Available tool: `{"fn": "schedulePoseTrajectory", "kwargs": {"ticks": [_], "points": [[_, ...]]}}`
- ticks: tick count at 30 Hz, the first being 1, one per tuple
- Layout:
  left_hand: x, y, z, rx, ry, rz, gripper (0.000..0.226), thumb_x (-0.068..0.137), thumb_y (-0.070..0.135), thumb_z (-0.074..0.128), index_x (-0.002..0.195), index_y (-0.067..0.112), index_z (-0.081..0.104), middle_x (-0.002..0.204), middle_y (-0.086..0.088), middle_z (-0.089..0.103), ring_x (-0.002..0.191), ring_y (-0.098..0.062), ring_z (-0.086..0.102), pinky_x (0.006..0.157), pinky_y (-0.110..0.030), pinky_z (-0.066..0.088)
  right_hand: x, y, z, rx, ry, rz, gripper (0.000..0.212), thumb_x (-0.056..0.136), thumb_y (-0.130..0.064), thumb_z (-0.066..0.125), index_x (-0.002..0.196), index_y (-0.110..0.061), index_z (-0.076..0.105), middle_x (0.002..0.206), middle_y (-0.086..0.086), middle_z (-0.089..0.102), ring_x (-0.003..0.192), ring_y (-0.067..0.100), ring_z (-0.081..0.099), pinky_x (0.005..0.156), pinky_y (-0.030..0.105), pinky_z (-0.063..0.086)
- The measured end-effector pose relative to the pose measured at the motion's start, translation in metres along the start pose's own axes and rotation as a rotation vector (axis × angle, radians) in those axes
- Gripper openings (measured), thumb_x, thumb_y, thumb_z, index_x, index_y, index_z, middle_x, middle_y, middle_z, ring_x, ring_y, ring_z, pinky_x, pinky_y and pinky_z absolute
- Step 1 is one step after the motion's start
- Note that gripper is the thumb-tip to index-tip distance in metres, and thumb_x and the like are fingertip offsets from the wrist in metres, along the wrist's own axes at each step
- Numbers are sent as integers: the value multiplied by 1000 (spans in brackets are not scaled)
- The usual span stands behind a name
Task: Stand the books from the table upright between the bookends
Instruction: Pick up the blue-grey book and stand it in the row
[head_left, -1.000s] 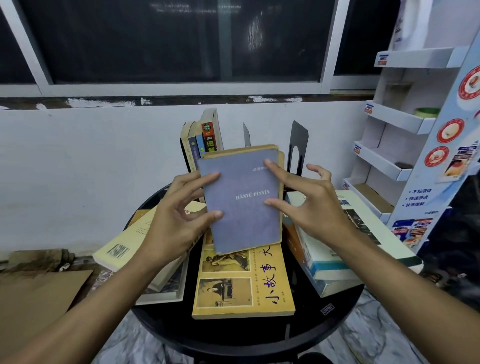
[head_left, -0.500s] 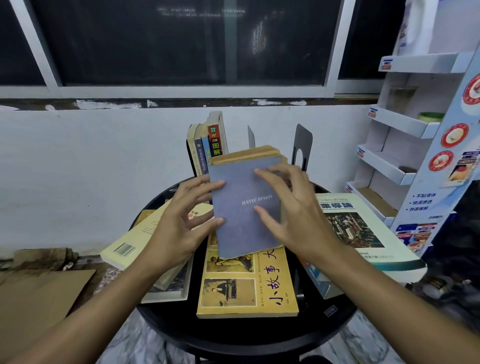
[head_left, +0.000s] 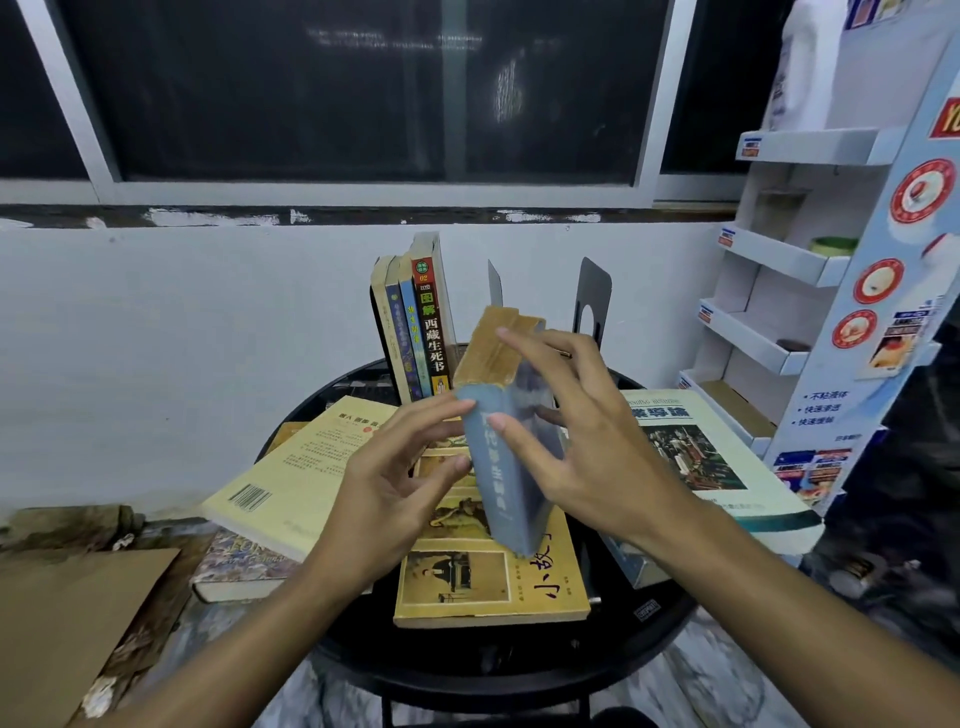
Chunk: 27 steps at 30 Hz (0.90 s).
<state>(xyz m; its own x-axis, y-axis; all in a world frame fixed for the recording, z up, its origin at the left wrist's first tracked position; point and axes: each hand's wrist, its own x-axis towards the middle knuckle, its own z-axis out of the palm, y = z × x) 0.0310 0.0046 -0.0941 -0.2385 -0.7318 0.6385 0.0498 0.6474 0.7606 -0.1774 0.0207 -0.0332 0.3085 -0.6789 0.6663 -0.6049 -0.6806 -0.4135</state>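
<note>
Your right hand (head_left: 587, 441) grips the grey-blue book (head_left: 506, 483) above the round black table (head_left: 519, 670), with the thumb on the spine and the fingers over the yellowed page edge. The book is tilted, its spine turned to you. Your left hand (head_left: 395, 483) touches the spine with straight fingertips. Behind, some upright books (head_left: 415, 332) stand beside the bookends (head_left: 592, 296). A yellow book (head_left: 493, 587) lies flat below.

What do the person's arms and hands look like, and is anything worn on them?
The left forearm and the right forearm are bare as far as the frame edge; no sleeves show. The left hand and the right hand wear no gloves, and no ring, watch or bracelet is visible on the fingers or wrists. The fingernails look short and unpainted.
</note>
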Motion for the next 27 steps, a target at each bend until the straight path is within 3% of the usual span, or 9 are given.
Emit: {"fn": "schedulePoseTrajectory", "kwargs": {"ticks": [4, 8, 12, 16, 19, 21, 23, 27], "points": [[-4, 4, 12, 26, 0, -8, 57, 87, -9, 69, 135, 22, 59, 145, -2, 53, 132, -28, 55, 87, -44, 61, -7, 4, -9, -26, -7, 5, 48, 100, -36, 59, 145, -32, 47, 142, -3, 35, 133, 13, 44, 95, 37, 57], [-5, 10, 30, 36, 26, 7, 64, 87, -5, 71, 129, 41, 58, 144, 10, 53, 131, -19, 56, 78, -40, 64, -12, 8, -18, -37, -7, 17, 41, 102, -32, 56, 142, -31, 52, 144, -4, 38, 133, 12, 45, 92, 31, 58], [-4, 8, 44, 69, 46, -15, 67, 88, -2, 71, 141, 35, 48, 143, 18, 52, 130, -17, 56, 77, -36, 64, -14, 12, -27, -50, -11, 37, 40, 103, -29, 54, 143, -33, 52, 144, -4, 41, 132, 14, 46, 78, 14, 56], [-2, 2, 55, 146, 47, -8, 69, 90, 5, 72, 149, 28, 45, 140, 13, 54, 130, -16, 55, 78, -30, 63, -13, 15, -33, -86, 21, 53, 42, 104, -29, 49, 146, -38, 50, 144, -2, 45, 134, 11, 45, 92, 27, 55], [-1, -6, 64, 210, 42, -26, 68, 90, 15, 74, 150, 27, 46, 138, 19, 56, 129, -11, 56, 84, -36, 62, -11, 19, -36, -120, 53, 95, 45, 105, -26, 48, 148, -38, 46, 143, -2, 50, 128, 12, 51, 103, 32, 49], [0, -11, 70, 276, 56, -33, 66, 89, 23, 74, 149, 25, 47, 141, 16, 57, 131, -2, 53, 94, -37, 58, -11, 18, -38, -139, 56, 132, 46, 106, -27, 47, 149, -40, 42, 138, -4, 54, 121, 9, 55, 102, 27, 47], [2, -11, 77, 305, 68, -62, 63, 89, 28, 73, 148, 24, 49, 144, 12, 57, 133, 11, 45, 103, -28, 52, -13, 16, -39, -152, 61, 161, 46, 106, -28, 46, 150, -42, 40, 131, -6, 59, 112, 6, 57, 98, 24, 46], [3, -12, 88, 318, 42, -95, 62, 90, 32, 72, 147, 23, 49, 150, 16, 49, 137, 10, 40, 109, -41, 49, -11, 12, -38, -237, 75, 181, 57, 99, -47, 57, 151, -42, 34, 131, -6, 63, 113, 10, 60, 95, 28, 50]]}}
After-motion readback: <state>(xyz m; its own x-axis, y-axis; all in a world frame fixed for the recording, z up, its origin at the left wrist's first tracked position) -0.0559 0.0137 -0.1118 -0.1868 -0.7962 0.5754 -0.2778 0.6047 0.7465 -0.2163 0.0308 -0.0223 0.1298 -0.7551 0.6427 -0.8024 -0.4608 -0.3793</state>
